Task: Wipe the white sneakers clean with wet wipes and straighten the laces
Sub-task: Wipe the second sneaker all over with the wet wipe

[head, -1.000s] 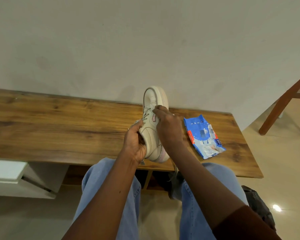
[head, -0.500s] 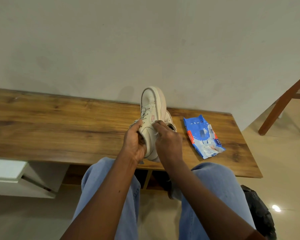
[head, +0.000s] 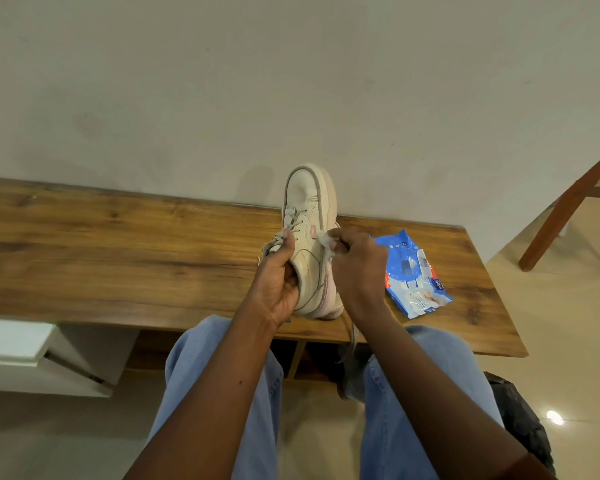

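Note:
A white sneaker [head: 309, 216] is tipped on its side over the wooden bench [head: 118, 258], toe pointing at the wall. My left hand [head: 278, 282] grips it at the collar, thumb up by the grey laces [head: 281, 237]. My right hand [head: 357, 268] pinches a crumpled white wet wipe [head: 327, 240] against the sneaker's side near the sole. A loose lace end [head: 349, 341] hangs down past the bench edge. The heel of a second shoe seems to sit behind the first, mostly hidden.
A blue pack of wet wipes [head: 413, 275] lies on the bench to the right of my hands. A wooden chair leg [head: 565, 206] stands at far right. A dark bag [head: 520, 420] sits on the floor by my right knee. White furniture [head: 32, 355] is under the bench's left part.
My right hand slid down the sneaker's side toward the heel, then came back up and to the right, and the wipe now shows between its fingers. My left hand kept its hold.

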